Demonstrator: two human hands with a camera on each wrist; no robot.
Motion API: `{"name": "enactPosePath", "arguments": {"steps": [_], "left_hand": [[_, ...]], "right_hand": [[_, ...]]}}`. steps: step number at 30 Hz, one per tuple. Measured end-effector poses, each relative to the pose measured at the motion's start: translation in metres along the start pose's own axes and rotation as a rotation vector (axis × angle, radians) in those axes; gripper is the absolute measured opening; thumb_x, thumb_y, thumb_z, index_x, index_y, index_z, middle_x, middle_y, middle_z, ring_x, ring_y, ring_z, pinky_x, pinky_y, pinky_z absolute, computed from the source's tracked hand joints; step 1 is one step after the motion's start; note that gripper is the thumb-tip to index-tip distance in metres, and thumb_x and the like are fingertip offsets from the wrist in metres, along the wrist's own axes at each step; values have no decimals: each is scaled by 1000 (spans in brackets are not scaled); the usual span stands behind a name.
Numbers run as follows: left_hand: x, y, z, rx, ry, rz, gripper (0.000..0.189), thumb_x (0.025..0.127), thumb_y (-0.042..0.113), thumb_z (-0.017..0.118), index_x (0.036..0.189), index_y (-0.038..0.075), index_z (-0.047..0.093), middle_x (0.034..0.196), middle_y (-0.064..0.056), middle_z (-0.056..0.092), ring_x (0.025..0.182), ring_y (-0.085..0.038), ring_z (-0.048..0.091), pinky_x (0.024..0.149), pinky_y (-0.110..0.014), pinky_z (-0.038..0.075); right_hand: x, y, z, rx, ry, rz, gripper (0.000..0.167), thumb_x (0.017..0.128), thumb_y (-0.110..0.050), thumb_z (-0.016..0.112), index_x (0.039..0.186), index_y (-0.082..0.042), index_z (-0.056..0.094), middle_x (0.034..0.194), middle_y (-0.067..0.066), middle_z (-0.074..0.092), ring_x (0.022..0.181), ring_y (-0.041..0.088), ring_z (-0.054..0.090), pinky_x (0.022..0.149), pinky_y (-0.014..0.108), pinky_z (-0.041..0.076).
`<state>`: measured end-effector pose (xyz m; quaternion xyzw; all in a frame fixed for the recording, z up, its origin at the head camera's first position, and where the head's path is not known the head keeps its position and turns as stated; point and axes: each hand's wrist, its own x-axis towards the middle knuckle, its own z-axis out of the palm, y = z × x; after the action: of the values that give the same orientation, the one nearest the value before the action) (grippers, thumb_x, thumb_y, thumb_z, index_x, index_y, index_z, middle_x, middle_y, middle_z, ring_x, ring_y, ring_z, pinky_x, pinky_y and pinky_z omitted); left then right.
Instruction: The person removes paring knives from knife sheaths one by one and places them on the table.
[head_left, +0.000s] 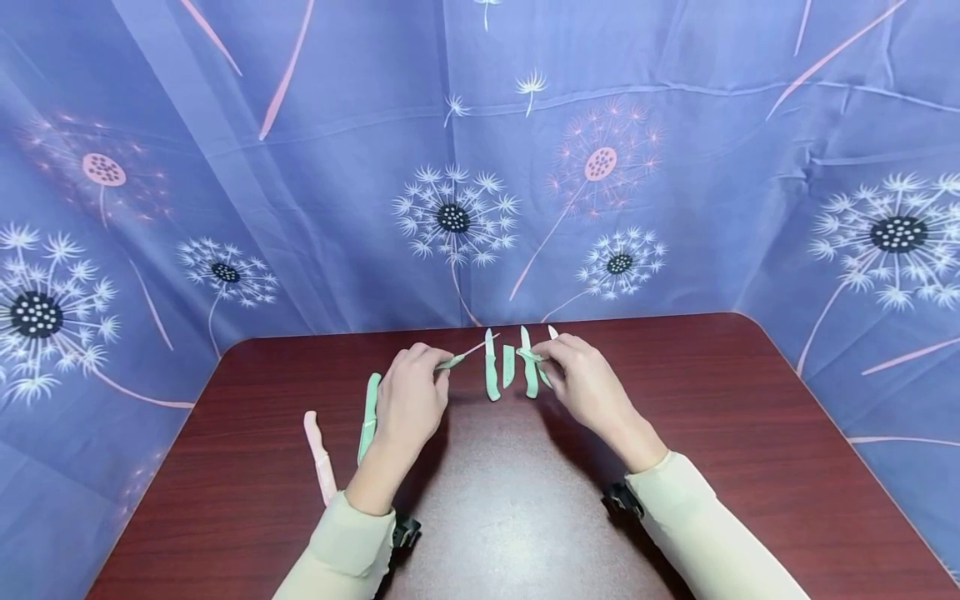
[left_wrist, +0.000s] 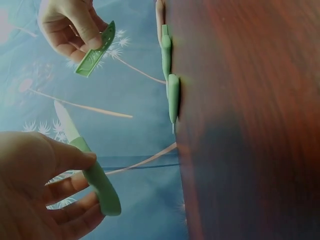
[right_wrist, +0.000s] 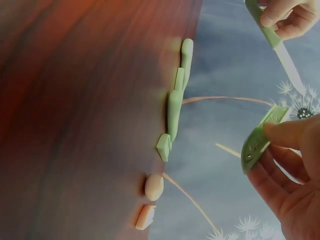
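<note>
Cream sleeves (head_left: 345,542) are sitting closest to the head camera, both forearms reaching forward over the dark red wooden table (head_left: 750,467).

Left hand (head_left: 408,400) is holding a green-handled knife (head_left: 459,358) off the table: thumb and curled fingers are wrapping the handle, white blade pointing right and slightly up toward the other hand. Left wrist view is confirming it: handle pinched between thumb and fingers (left_wrist: 70,187), bare blade (left_wrist: 65,120) sticking out.

Right hand (head_left: 588,379) is pinching a green blade sheath (head_left: 534,357) between thumb and fingertips, also in the air, just beside the knife tip but not touching it. Right wrist view is showing the sheath (right_wrist: 260,140) with its slotted face, thumb (right_wrist: 292,132) pressing on top, remaining fingers curled under.

Between the two hands, lying on the table near its far edge: a green knife (head_left: 491,367), a short green sheath (head_left: 508,365), and another green knife (head_left: 528,367), roughly parallel, blades pointing away. A white blade tip (head_left: 552,332) is showing behind the right hand.

Left of the left hand: a sheathed green knife (head_left: 369,415) and, further left, a pink knife (head_left: 321,457), both lying flat.

Blue dandelion-print cloth (head_left: 450,167) is hanging behind and around the table.
</note>
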<state>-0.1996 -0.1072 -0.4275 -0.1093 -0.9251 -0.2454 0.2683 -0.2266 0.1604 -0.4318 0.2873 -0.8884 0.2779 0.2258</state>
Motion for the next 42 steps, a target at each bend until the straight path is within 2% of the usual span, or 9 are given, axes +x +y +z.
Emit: {"name": "enactPosePath", "arguments": {"steps": [5,14,19,25,28,31,34,38,42], "left_hand": [[2,-1,-3,-74,-52,-82,20,90,4,80,108,13,81,101,0,74,90,-23,70,73,-44,58],[8,-8,-6,-256,-115,-195,19,91,5,80,110,6,80,96,-5,76,80,-24,70,70,-41,55],[13,-12,-8,-329,-169,-260,21,92,6,81,113,2,79,95,-6,79,75,-18,66,69,-36,53],[19,-20,-6,-356,-217,-344,23,92,9,83,114,3,80,94,-5,79,84,-22,71,77,-39,54],[22,-25,-2,-371,-240,-370,23,92,11,82,113,3,81,91,-5,79,86,-21,73,80,-38,55],[26,-29,1,-412,-275,-414,22,92,10,80,112,1,80,90,-7,78,79,-18,73,74,-33,57],[30,-32,5,-528,-324,-504,23,95,6,76,116,-3,78,95,-11,77,73,-16,73,67,-29,59],[33,-35,10,-684,-378,-634,25,97,2,72,120,-7,74,101,-16,77,74,-18,73,67,-32,63],[38,-34,14,-735,-408,-702,24,96,1,71,118,-9,73,94,-15,77,74,-19,73,69,-34,64]], "right_hand": [[5,-1,4,86,-22,68,19,93,2,79,111,-6,78,94,2,69,73,15,56,64,32,49],[21,-8,13,237,-32,228,18,91,1,81,108,-4,78,89,2,74,74,15,69,70,35,57],[32,-13,17,241,-87,351,17,95,-9,80,112,-10,79,93,-1,78,83,16,74,77,41,55],[46,-16,28,264,-134,399,17,97,-10,77,113,-9,80,99,1,80,89,19,74,82,40,58],[53,-17,34,289,-148,429,17,97,-9,74,112,-8,80,97,2,80,85,16,73,81,36,58],[60,-18,39,304,-168,486,18,96,-10,72,111,-7,81,90,1,78,74,12,70,73,31,55],[67,-20,45,337,-189,549,20,94,-8,69,111,-4,80,86,3,76,63,11,65,65,27,53],[76,-21,55,386,-221,629,21,94,-5,69,111,1,78,86,8,76,61,12,68,60,24,55],[84,-23,65,379,-254,694,22,93,-2,68,114,2,76,84,8,75,61,14,70,60,25,58]]}}
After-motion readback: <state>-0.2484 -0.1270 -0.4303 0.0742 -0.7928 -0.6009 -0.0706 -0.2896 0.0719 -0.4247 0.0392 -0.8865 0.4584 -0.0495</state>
